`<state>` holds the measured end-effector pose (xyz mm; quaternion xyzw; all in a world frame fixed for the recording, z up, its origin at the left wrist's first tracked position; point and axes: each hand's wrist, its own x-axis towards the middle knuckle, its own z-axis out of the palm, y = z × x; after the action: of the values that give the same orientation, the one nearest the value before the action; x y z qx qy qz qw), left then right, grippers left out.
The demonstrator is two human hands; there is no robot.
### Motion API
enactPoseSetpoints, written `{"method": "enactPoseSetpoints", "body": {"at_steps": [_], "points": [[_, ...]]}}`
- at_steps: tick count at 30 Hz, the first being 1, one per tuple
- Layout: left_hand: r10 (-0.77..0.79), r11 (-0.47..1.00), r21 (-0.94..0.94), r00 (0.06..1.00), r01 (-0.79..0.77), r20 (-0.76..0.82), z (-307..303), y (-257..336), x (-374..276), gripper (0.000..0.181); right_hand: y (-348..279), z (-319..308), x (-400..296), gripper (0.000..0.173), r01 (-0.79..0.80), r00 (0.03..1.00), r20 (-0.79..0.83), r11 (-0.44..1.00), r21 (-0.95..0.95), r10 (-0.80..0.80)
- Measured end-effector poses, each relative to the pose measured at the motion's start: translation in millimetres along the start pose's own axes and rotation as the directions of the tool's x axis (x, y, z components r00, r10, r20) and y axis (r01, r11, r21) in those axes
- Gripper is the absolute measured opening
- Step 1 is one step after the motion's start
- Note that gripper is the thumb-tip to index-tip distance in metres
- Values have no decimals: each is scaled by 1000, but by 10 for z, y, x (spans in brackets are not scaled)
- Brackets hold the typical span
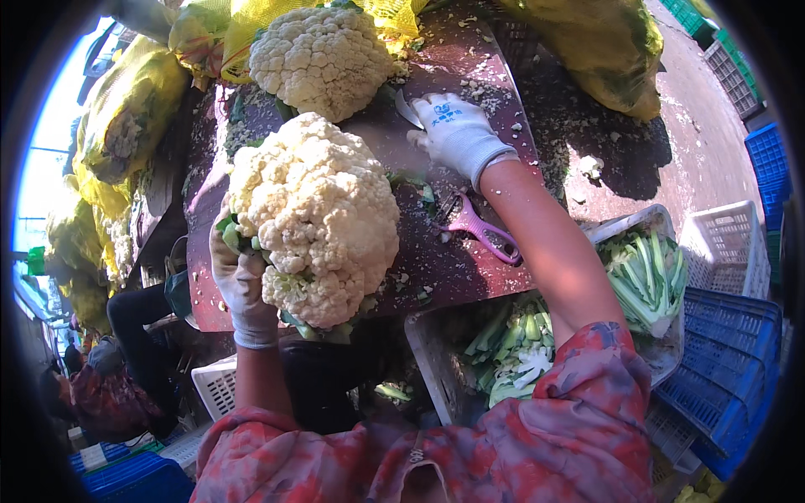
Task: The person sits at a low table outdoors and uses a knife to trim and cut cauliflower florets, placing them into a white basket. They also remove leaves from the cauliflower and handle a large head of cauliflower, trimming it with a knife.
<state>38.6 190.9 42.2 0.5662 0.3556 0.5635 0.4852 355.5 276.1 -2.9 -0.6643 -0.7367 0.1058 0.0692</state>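
Note:
My left hand [244, 286], in a white knit glove, holds a large cauliflower head [317, 220] from its left side and from below. Green leaf stubs stick out between my fingers and along the head's lower edge. My right hand [454, 129], in a glove bearing blue print, is closed on a small knife [407, 112]. Only the knife's curved blade shows, pointing up and left; its handle is hidden in the glove. Beyond the held head, a second cauliflower [322, 61] rests on the dark red board [459, 276]. A pink Y-shaped peeler [481, 227] lies below my right wrist.
Cauliflower crumbs litter the board. Yellow mesh sacks [129, 110] stand at left and along the far side, with another filled sack [597, 56] at upper right. Cut leaves [644, 280] fill crates below the board. Blue crates [723, 358] and a white crate [723, 248] stand at right.

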Motion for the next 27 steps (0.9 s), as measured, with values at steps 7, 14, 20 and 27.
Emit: {"method": "enactPoseSetpoints", "body": {"at_steps": [7,14,20,27], "points": [[26,1000,17,1000,-26,6,28,67,-137,67,-29,-99,-1168,36,122,957,-263,992,-23,-124],[188,977,83,976,-197,106,297,246,-149,89,-184,160,-1618,51,-59,998,-7,993,-97,59],[299,935,210,953,-284,-41,63,-1,-240,77,-393,127,-1805,54,168,886,-462,907,387,33],[486,799,410,874,-440,-8,78,-158,-189,62,-1340,-476,-1467,62,346,796,-595,890,298,-110]]}}
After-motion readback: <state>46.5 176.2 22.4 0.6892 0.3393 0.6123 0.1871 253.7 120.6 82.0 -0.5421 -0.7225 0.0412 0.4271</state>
